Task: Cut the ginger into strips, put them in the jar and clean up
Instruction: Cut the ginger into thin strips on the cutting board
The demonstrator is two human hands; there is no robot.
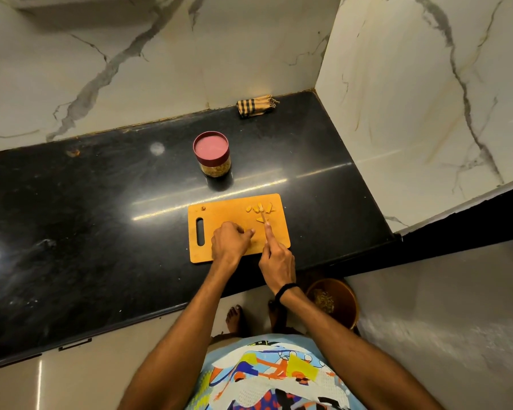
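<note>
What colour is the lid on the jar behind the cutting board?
Reddish pink with a darker maroon rim. The lid shows best in the head view.

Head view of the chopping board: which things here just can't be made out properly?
All in the head view.
Left hand: its curled fingers hide whether it holds anything on the cutting board.
Knife: handle buried in the right hand; blade edge-on, too thin to read.
Jar: the lid covers its contents from above.
Bin: partly hidden by the counter edge.
</note>
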